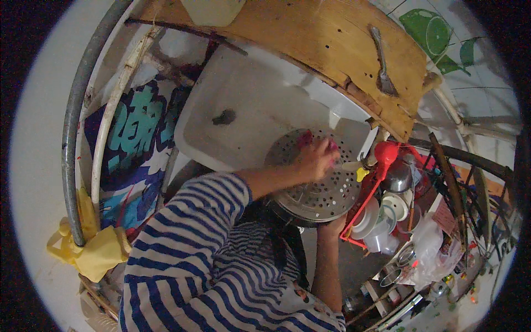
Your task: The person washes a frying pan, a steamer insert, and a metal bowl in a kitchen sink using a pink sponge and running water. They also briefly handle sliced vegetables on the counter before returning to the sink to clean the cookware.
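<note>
My left hand (317,162), reaching in from the left in a striped sleeve, is closed around a small pink-red item (305,138). Motion blur hides what the item is. It is over the upper face of a round perforated metal strainer (307,195), and I cannot tell whether it touches. Under the strainer's near right rim, my right hand (334,225) holds it up, its fingers mostly hidden beneath. The strainer is tilted over the near edge of a white basin (257,91), which has a dark patch (224,116) on its floor.
A wooden board (307,25) with a metal fork (383,66) borders the basin's far side. Right of the strainer, a red-rimmed rack (352,240) holds bowls (396,205), cups and a red plastic utensil (386,154). A grey pipe (72,137) and yellow bag (97,253) stand left.
</note>
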Tool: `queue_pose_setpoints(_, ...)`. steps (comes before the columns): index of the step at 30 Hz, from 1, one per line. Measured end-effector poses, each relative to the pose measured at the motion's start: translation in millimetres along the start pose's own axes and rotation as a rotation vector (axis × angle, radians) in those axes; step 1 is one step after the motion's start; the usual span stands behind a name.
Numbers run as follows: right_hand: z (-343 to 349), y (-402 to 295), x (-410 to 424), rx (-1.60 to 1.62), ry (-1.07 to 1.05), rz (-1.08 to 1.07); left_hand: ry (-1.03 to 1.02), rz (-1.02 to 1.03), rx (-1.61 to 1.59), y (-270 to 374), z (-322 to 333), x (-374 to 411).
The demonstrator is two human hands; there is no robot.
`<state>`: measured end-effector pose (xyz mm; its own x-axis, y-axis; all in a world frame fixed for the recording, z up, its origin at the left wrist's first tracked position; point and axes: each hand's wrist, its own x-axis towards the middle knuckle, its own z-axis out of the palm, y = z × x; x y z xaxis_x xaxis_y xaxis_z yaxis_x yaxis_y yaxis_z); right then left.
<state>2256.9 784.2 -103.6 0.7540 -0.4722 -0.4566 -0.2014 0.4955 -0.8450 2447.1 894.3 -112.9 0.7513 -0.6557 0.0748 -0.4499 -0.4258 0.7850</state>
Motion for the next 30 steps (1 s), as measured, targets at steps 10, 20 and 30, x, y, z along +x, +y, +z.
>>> queue_pose_setpoints(10,-32,19,41,0.913,-0.041,0.307,-0.04,0.606,-0.251,72,-2,-12)
queue_pose_setpoints(20,10,-38,38,0.358,0.118,0.154,0.41,-0.226,0.07,-54,-20,14)
queue_pose_setpoints(30,63,-132,28,0.129,0.257,0.001,0.427,0.127,0.077,83,-212,8)
